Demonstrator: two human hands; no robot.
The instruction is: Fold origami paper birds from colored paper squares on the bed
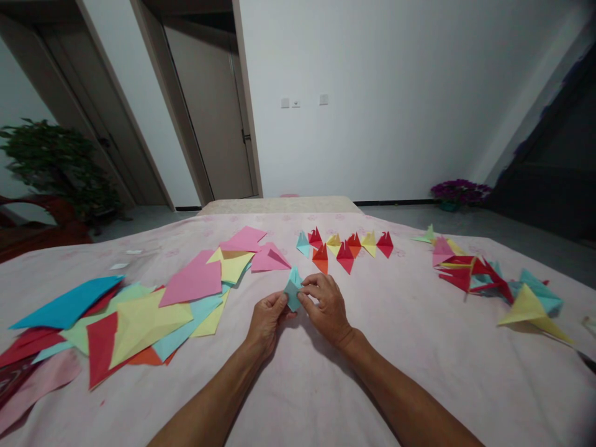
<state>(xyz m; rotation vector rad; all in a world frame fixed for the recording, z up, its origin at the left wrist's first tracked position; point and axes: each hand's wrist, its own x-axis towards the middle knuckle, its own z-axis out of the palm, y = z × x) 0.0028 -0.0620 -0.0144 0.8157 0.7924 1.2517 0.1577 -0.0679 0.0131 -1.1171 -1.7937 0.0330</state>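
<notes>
A small light-blue folded paper [293,289], its point turned up, is held just above the cloth between both hands. My left hand [269,320] pinches its left edge with thumb and fingers. On the opposite edge, the thumb and fingers of my right hand [327,307] are closed on the same paper. Beyond the hands stand several small folded paper cranes in two rough rows, among them a light-blue crane [303,243], an orange crane [321,257] and a red crane [345,256].
Loose coloured paper sheets [149,320] overlap on the left of the pink cloth-covered table [298,397]. Folded paper pieces [475,276] are heaped on the right, with a yellow folded piece [531,313] nearest me. A potted plant [56,167] and purple flowers [459,191] stand beyond the table.
</notes>
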